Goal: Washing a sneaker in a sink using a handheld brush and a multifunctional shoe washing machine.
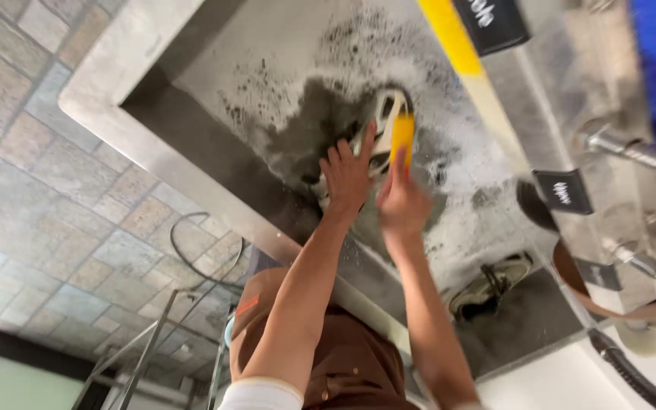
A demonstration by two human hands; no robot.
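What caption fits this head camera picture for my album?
Left hand steadies a pale shoe in a soapy steel sink while right hand scrubs with a yellow brush.

Three small black tags with white markings show along the right side of the sink. The largest black tag (pixel 491 23) sits far up at the top edge, next to a long yellow strip (pixel 453 38). A second black tag (pixel 563 191) lies at the middle right. A third, dimmer tag (pixel 600 273) lies nearer, further right. All are roughly rectangular and tilted.
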